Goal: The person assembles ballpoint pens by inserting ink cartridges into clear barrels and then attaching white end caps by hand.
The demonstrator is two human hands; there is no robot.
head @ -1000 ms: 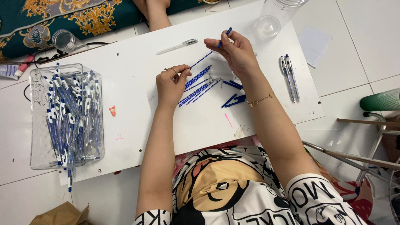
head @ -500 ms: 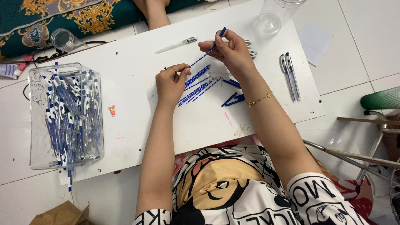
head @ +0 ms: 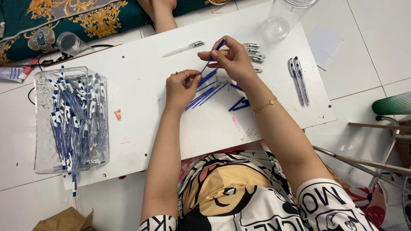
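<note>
Hands (head: 231,60) unchanged, blue refill (head: 212,55) still pinched over pile.

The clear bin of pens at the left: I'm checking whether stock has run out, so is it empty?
No, the clear bin is packed with a heap of blue and white pens.

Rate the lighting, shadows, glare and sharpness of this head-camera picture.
Head view: even, soft light on the white board, with faint shadows under the left hand and right hand; mild glare on the clear bin and the plastic jar; the centre is sharp, and straight edges bow slightly toward the corners.
</note>
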